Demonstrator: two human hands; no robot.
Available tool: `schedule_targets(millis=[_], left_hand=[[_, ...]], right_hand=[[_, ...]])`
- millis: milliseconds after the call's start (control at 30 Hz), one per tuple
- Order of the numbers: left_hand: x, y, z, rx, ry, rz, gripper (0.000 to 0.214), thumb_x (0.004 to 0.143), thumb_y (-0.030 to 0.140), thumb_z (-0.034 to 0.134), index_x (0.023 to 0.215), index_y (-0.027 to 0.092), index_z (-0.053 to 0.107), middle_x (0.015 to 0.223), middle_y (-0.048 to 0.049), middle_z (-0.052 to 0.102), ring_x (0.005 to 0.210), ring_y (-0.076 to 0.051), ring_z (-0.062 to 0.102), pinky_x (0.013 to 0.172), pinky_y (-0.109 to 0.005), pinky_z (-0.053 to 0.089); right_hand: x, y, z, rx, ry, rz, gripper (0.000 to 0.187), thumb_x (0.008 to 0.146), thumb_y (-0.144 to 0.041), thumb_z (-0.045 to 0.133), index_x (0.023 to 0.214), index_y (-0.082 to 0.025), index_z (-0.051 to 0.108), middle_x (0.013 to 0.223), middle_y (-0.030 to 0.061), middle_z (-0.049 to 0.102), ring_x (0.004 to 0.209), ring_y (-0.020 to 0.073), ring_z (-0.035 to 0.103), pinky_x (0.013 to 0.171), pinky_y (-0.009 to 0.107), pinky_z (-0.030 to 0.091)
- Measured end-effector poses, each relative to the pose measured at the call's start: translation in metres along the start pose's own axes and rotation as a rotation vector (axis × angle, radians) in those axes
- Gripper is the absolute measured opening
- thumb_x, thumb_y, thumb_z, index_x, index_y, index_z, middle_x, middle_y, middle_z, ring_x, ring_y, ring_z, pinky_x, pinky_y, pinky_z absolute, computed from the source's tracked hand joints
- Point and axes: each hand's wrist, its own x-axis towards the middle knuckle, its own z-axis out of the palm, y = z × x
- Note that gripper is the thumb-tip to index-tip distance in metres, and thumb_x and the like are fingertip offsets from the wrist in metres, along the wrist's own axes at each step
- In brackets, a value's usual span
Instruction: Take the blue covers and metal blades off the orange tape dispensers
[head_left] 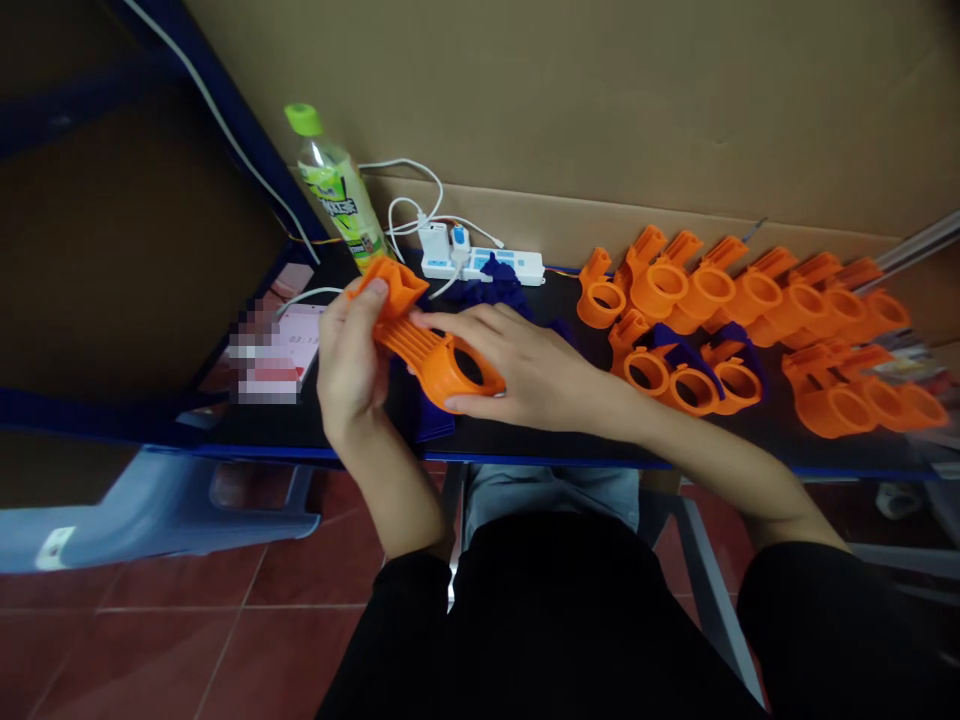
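Observation:
An orange plastic part with a ring at one end (pixel 427 362) is held above the dark table by both hands. My left hand (pixel 349 350) grips its upper, box-shaped end, thumb on top. My right hand (pixel 517 365) is closed around the ring end, with the thumb along the lower edge and the index finger reaching toward the middle. Under the part lie dark blue pieces (pixel 436 420), mostly hidden by it. Several similar orange ring parts (pixel 709 290) stand in rows to the right of my right hand, some with dark blue pieces among them.
A green-capped drink bottle (pixel 341 195) stands behind my left hand. Beside it are a white power strip (pixel 517 265) with plugs and loose white cables. A phone (pixel 304 335) lies at the left, partly blurred out. A cardboard wall (pixel 600 110) closes the back; a blue stool (pixel 180 505) stands below left.

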Motion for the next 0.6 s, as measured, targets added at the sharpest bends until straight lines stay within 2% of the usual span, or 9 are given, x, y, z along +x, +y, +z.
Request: schedule_targets(millis=[67,167,267,333,400,467,533,600], left_hand=[[0.001,0.002,0.0,0.045,-0.026,-0.088,0.036,0.083,0.053,0.082,0.093,0.019,0.073,0.082,-0.0064,0.073,0.055,-0.018,0.066,0.038,-0.026,0.046],[0.002,0.006,-0.002,0.156,0.059,-0.089,0.04,0.088,0.057,0.073,0.1,0.019,0.073,0.092,-0.011,0.08,0.05,-0.019,0.068,0.033,-0.026,0.041],[0.004,0.01,-0.004,0.192,0.139,-0.01,0.031,0.09,0.05,0.065,0.091,0.019,0.071,0.089,-0.01,0.082,0.05,-0.017,0.067,0.034,-0.023,0.037],[0.004,0.011,-0.005,0.178,0.143,0.004,0.029,0.089,0.046,0.063,0.088,0.019,0.071,0.086,-0.0096,0.081,0.048,-0.016,0.066,0.035,-0.023,0.035],[0.004,0.011,-0.004,0.169,0.146,0.008,0.027,0.088,0.043,0.063,0.088,0.017,0.071,0.083,-0.0101,0.08,0.047,-0.015,0.066,0.034,-0.023,0.035],[0.003,0.01,-0.003,0.169,0.139,0.007,0.025,0.088,0.04,0.063,0.088,0.016,0.071,0.081,-0.0102,0.08,0.046,-0.016,0.066,0.033,-0.023,0.035],[0.003,0.01,-0.002,0.18,0.121,-0.013,0.024,0.089,0.038,0.062,0.088,0.016,0.071,0.081,-0.0099,0.079,0.046,-0.016,0.066,0.033,-0.023,0.034],[0.003,0.011,-0.001,0.193,0.108,-0.04,0.022,0.09,0.037,0.062,0.088,0.017,0.071,0.08,-0.009,0.079,0.047,-0.016,0.066,0.032,-0.022,0.035]], right_hand=[[-0.025,-0.001,-0.003,-0.064,0.108,0.067,0.067,0.105,-0.047,0.061,0.167,-0.028,0.048,0.159,0.0105,0.057,0.143,0.0284,0.054,0.119,0.045,0.049],[-0.085,0.02,-0.019,-0.242,0.392,0.281,0.062,0.106,-0.05,0.057,0.164,-0.029,0.052,0.158,0.0131,0.056,0.148,0.0305,0.052,0.125,0.051,0.044],[-0.169,0.072,-0.038,-0.553,0.756,0.519,0.069,0.099,-0.052,0.066,0.163,-0.026,0.057,0.155,0.0204,0.054,0.15,0.0309,0.052,0.125,0.048,0.043],[-0.226,0.117,-0.048,-0.734,0.921,0.679,0.074,0.093,-0.053,0.068,0.159,-0.02,0.063,0.148,0.0266,0.058,0.142,0.033,0.059,0.119,0.046,0.046],[-0.274,0.157,-0.052,-0.816,0.847,0.94,0.072,0.09,-0.047,0.069,0.156,-0.018,0.067,0.142,0.0277,0.063,0.137,0.0326,0.062,0.114,0.045,0.048],[-0.308,0.186,-0.047,-0.847,0.739,1.131,0.067,0.088,-0.039,0.071,0.151,-0.018,0.071,0.138,0.0275,0.066,0.138,0.0337,0.063,0.112,0.047,0.048],[-0.329,0.202,-0.034,-0.857,0.698,1.23,0.066,0.083,-0.035,0.074,0.147,-0.017,0.073,0.136,0.0282,0.068,0.139,0.036,0.063,0.11,0.05,0.048],[-0.34,0.209,-0.016,-0.842,0.699,1.256,0.068,0.079,-0.034,0.076,0.145,-0.016,0.075,0.136,0.0283,0.068,0.139,0.0374,0.062,0.109,0.05,0.049]])
